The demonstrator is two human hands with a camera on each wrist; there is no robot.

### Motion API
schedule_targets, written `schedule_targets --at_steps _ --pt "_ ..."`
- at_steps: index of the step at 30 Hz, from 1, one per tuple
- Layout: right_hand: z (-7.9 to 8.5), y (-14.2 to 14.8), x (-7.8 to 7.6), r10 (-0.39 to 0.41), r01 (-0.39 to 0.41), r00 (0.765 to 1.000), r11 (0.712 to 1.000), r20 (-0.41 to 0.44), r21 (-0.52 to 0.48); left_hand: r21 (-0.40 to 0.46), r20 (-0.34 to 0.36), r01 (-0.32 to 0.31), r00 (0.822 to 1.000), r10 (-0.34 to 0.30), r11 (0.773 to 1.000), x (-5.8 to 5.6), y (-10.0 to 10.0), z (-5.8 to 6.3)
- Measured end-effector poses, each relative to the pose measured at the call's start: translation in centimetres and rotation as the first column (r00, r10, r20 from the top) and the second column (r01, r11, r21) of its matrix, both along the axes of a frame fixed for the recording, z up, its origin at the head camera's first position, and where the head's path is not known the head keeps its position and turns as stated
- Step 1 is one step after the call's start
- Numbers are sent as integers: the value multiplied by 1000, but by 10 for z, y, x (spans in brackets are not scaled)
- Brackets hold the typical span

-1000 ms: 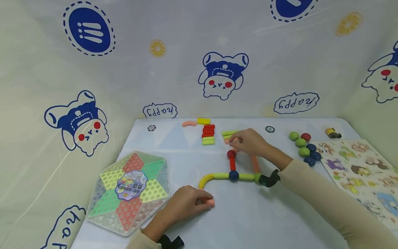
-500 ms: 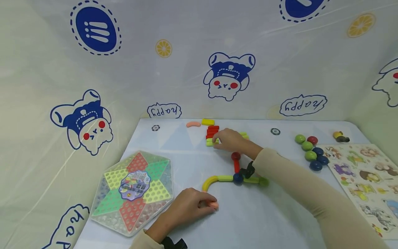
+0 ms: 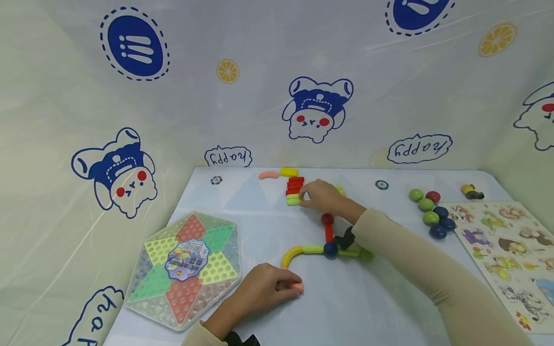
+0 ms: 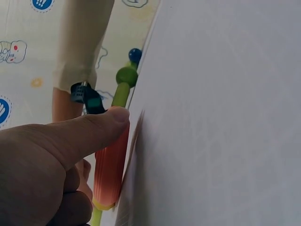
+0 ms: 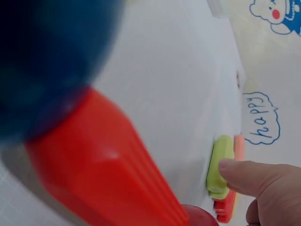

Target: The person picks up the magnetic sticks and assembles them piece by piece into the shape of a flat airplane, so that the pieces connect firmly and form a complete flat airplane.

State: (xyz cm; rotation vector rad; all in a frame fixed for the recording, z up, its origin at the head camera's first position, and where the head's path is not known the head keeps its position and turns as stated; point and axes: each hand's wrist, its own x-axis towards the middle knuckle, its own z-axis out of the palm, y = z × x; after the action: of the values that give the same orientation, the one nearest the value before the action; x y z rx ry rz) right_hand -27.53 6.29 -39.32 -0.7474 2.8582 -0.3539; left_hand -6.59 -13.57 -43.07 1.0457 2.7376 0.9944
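Your left hand [image 3: 264, 290] is pinching a short orange stick [image 3: 296, 287] flat on the table [image 3: 368, 307] near its front edge, just in front of the yellow curved piece [image 3: 290, 254]. Your right hand [image 3: 320, 196] is reaching to the stack of red and green sticks [image 3: 293, 191] near the back edge, fingers curled onto the bottom green stick [image 5: 220, 165]; you are touching it, but grip is unclear.

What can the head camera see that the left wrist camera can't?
Only the head view shows the star game board, the loose balls, the animal puzzle and the right hand at the stack of sticks. Only the left wrist view shows the left thumb pressing the orange stick close up. Both show that stick and the green ball.
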Motion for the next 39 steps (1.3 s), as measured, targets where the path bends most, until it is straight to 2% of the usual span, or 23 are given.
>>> schedule_targets --at_steps 5,11,14,17,21,26,29,32,35,39 --pt "-1 1 -1 -10 11 1000 1000 17 -11 -4 -10 0 1000 0 1000 0 0 -1" --pt "-4 3 0 -60 59 995 998 77 23 -20 15 -9 1000 9 1000 0 0 -2" --pt "-3 8 3 -59 58 995 998 77 23 -24 25 -10 1000 11 1000 0 0 -3" --pt "2 16 13 -44 45 998 999 54 -9 -17 4 -2 1000 2 1000 0 1 -4" --pt "11 34 39 -13 15 1000 995 24 -97 0 -49 10 999 -10 1000 0 1 -5" --pt "16 61 95 28 -19 999 979 41 -202 18 -63 12 998 -11 1000 0 2 -4" --pt "7 76 131 66 -45 994 971 84 -233 11 -49 9 999 -9 1000 -1 2 -3" --pt "-8 85 159 106 -72 987 965 121 -252 10 -36 1 999 -1 1000 -1 1 -1" --pt "-22 88 177 131 -94 983 960 125 -265 16 -20 -4 1000 4 1000 -1 0 1" --pt "-32 85 190 160 -121 982 940 97 -319 16 10 -4 1000 3 1000 0 1 1"
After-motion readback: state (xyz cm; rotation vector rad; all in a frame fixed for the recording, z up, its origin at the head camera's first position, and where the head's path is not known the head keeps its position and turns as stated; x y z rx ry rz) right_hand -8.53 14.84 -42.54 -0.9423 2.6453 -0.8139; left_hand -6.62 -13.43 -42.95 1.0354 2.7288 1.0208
